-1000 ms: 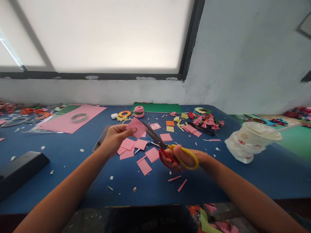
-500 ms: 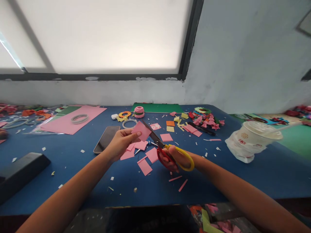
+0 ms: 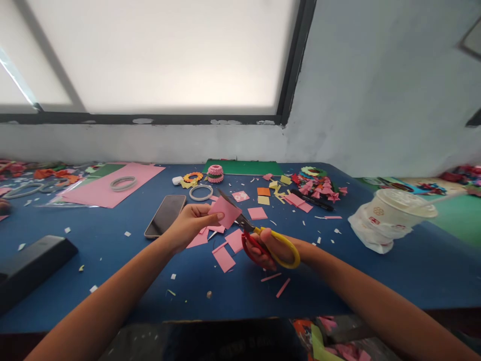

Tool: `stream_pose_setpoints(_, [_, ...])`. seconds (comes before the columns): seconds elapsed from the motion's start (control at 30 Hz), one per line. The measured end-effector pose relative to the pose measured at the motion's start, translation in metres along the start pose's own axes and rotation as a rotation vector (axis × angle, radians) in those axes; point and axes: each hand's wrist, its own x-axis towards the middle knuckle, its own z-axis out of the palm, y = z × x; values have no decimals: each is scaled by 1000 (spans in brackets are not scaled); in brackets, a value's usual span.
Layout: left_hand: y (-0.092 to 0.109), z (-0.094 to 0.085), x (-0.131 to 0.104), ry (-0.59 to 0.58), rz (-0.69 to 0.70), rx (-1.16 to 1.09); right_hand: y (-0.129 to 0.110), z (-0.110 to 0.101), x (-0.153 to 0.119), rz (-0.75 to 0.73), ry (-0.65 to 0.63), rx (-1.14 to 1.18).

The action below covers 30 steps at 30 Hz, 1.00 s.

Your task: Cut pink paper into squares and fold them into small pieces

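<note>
Between thumb and fingers, my left hand [image 3: 193,223] pinches a pink paper square [image 3: 226,212] above the table. My right hand [image 3: 268,246] grips scissors [image 3: 285,244] with one red and one yellow handle. The scissor blades are parted, and the paper's right edge lies between them. Below the hands, several pink paper pieces [image 3: 224,259] lie loose on the blue table [image 3: 143,286]. Two thin pink strips [image 3: 283,287] rest near my right hand. Part of the lower blade is hidden by the paper.
A phone [image 3: 165,216] and a white ring [image 3: 201,192] lie left of the hands. Behind are a pink paper roll [image 3: 215,173] and folded pink pieces [image 3: 323,188]. A lidded cup [image 3: 394,215] stands right. At left are pink sheets [image 3: 116,193] and a black object [image 3: 37,271].
My left hand has brought the paper square slightly right and down, so its edge now sits between the scissor blades. My right hand has barely moved.
</note>
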Motion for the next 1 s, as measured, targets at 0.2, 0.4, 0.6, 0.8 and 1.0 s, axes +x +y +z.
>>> stream_pose_setpoints(0.2, [1, -1, 3, 6, 12, 113, -7, -9, 3, -73, 223, 106])
stream_pose_setpoints(0.4, [0, -12, 7, 216, 105, 623, -10, -30, 3, -163, 392, 101])
stream_pose_setpoints(0.6, [-7, -2, -2, -232, 121, 971, -5, -32, 4, -127, 436, 31])
stream_pose_setpoints(0.8, [-24, 5, 4, -296, 98, 1103, -7, -29, 1, -115, 426, -19])
stream_pose_setpoints(1.0, [-25, 2, 7, -252, 130, 1137, -6, -29, 1, -98, 439, -63])
